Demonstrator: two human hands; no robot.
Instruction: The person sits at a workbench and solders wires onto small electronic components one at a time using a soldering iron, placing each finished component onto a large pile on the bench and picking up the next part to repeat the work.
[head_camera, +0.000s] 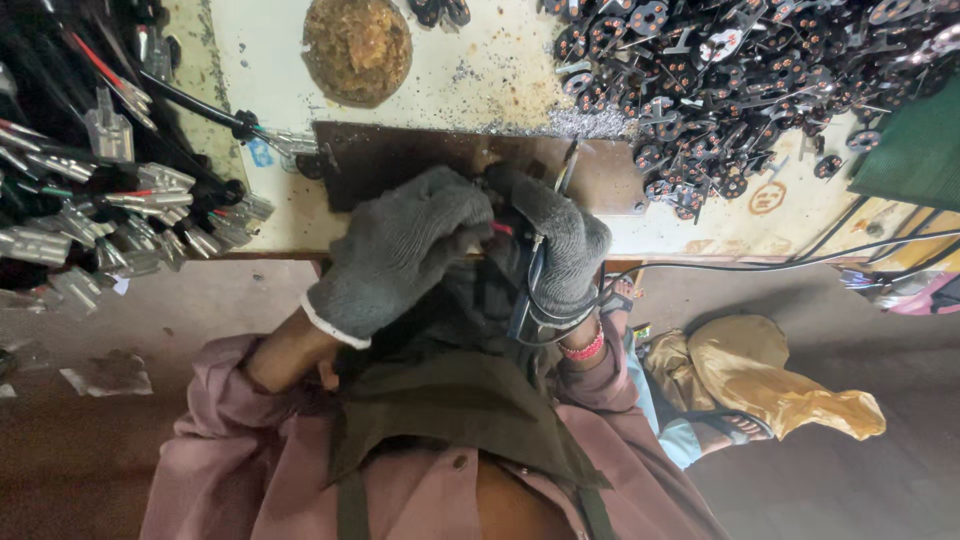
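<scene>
A: Here, your thin metal soldering iron (566, 172) meets a red-sleeved wire end (503, 229) over the dark brown work plate (400, 160) at the bench edge. Judged step: joining.

B: And your fingers?

A: Your grey-gloved right hand (560, 245) is closed around the iron; your grey-gloved left hand (400, 250) is curled over the wire. The next move calls for a steady tip. Loose black round parts (740, 70) lie right, metal terminals (120, 220) left.

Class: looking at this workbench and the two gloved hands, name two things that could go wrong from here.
1. The right hand holds a thin tool close to the left hand; a slip might jab the glove.
2. The heap of small black parts lies beside the work; the tool's cable could perhaps drag some off the bench.
</scene>
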